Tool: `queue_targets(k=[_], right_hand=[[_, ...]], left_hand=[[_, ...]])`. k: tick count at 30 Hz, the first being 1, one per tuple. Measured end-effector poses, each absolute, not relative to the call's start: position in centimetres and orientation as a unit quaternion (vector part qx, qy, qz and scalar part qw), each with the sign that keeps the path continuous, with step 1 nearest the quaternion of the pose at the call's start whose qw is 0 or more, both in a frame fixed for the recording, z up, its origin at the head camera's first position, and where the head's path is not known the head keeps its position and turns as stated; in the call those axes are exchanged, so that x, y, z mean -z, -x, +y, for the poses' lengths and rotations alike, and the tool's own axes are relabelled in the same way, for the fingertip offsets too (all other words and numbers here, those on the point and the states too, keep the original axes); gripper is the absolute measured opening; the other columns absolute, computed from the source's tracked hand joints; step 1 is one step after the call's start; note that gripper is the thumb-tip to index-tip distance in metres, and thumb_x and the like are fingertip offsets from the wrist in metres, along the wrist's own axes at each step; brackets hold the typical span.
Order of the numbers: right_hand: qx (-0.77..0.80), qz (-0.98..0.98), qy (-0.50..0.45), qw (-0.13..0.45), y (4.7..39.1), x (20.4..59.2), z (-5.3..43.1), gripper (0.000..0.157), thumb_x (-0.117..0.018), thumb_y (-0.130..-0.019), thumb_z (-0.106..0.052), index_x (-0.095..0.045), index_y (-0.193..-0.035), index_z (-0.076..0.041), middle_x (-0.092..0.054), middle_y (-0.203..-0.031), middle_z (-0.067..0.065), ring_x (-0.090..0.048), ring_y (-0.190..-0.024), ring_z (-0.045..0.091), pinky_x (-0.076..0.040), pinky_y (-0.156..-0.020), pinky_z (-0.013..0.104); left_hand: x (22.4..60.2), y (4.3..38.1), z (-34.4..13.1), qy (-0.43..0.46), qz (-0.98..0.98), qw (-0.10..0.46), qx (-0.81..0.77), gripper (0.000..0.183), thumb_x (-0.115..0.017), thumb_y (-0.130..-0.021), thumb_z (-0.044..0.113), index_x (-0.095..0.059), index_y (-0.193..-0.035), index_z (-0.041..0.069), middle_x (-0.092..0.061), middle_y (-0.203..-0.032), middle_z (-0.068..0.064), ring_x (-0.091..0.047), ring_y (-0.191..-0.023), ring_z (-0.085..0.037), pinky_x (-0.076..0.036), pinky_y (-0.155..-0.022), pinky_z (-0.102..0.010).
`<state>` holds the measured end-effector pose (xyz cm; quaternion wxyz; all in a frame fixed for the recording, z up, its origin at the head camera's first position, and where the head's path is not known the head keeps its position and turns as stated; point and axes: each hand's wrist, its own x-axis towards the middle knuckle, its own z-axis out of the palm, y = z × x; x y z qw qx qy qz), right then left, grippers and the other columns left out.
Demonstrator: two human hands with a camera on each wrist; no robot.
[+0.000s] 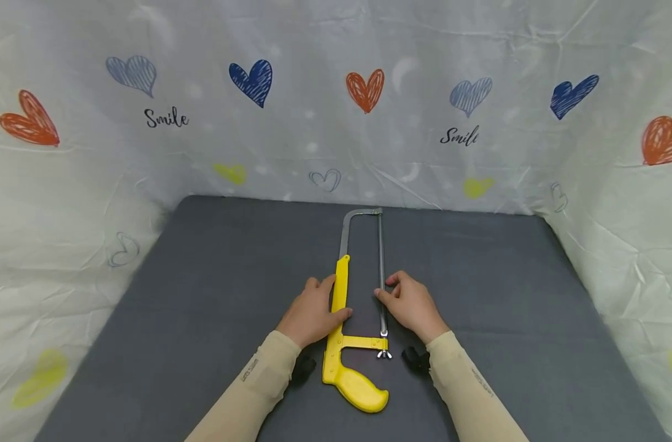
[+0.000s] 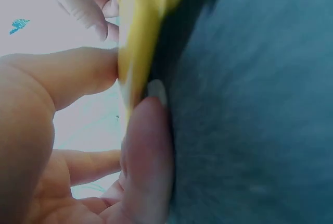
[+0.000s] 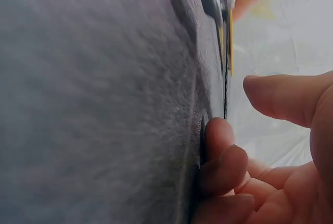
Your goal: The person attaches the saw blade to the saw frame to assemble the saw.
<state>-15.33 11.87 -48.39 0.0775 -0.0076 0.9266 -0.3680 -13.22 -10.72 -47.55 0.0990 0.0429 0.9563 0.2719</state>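
Note:
A hacksaw [image 1: 340, 294] with a yellow frame lies on the dark grey table, its handle toward me and its metal bow pointing away. My left hand [image 1: 313, 312] grips the yellow frame from the left side, thumb across it and fingertips down by the table. In the left wrist view the yellow frame [image 2: 143, 26] passes between thumb and fingers. My right hand [image 1: 414, 306] is at the saw blade [image 1: 381, 264], thumb over it and fingers along its right side. The right wrist view shows a gap between this thumb [image 3: 281, 95] and the fingers, whose tips are beside the blade.
The grey table [image 1: 247, 245] extends around the saw. A wing nut [image 1: 384, 354] sits at the near end of the blade. Behind and beside the table hangs a white sheet [image 1: 297, 141] printed with hearts and the word Smile.

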Motion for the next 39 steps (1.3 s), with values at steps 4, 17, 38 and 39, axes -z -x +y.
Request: queue_targets(k=[4, 17, 38, 39], right_hand=[[0.363, 0.929, 0.006, 0.078, 14.1, 48.4, 12.3, 0.041, -0.076, -0.102, -0.037, -0.066, -0.129, -0.007, -0.064, -0.083, 0.004, -0.055, -0.063, 0.018, -0.046, -0.060, 0.031], [0.335, 0.936, 0.006, 0.105, 8.0, 47.5, 12.9, 0.036, -0.084, -0.094, -0.043, -0.067, -0.104, -0.013, -0.060, -0.077, 0.000, -0.050, -0.060, 0.017, -0.042, -0.057, 0.030], [0.305, 0.946, 0.033, 0.101, 6.0, 47.1, 11.4, 0.035, -0.093, -0.084, -0.036, -0.066, -0.069, -0.019, -0.051, -0.056, -0.005, -0.048, -0.048, 0.015, -0.038, -0.047, 0.029], [0.311, 0.944, 0.031, 0.107, 6.0, 47.1, 11.5, 0.035, -0.093, -0.084, -0.036, -0.066, -0.070, -0.019, -0.052, -0.056, -0.005, -0.048, -0.048, 0.015, -0.039, -0.047, 0.029]], left_hand=[[47.6, 12.0, -10.8, -0.049, 0.954, 0.106, -0.278, 0.088, -0.082, -0.096, 0.043, -0.042, -0.166, 0.008, -0.058, -0.139, -0.024, -0.065, -0.088, -0.023, -0.062, -0.086, -0.044], [47.6, 10.6, -10.9, -0.052, 0.954, 0.093, -0.280, 0.082, -0.081, -0.098, 0.035, -0.045, -0.163, 0.000, -0.063, -0.135, -0.023, -0.064, -0.094, -0.024, -0.062, -0.089, -0.044], [47.7, 10.6, -10.9, -0.051, 0.953, 0.097, -0.282, 0.083, -0.081, -0.097, 0.036, -0.045, -0.163, 0.002, -0.062, -0.132, -0.022, -0.063, -0.089, -0.022, -0.062, -0.086, -0.042], [47.7, 10.5, -10.9, -0.050, 0.953, 0.099, -0.283, 0.083, -0.081, -0.097, 0.036, -0.045, -0.163, 0.002, -0.062, -0.132, -0.022, -0.063, -0.089, -0.022, -0.062, -0.086, -0.042]])
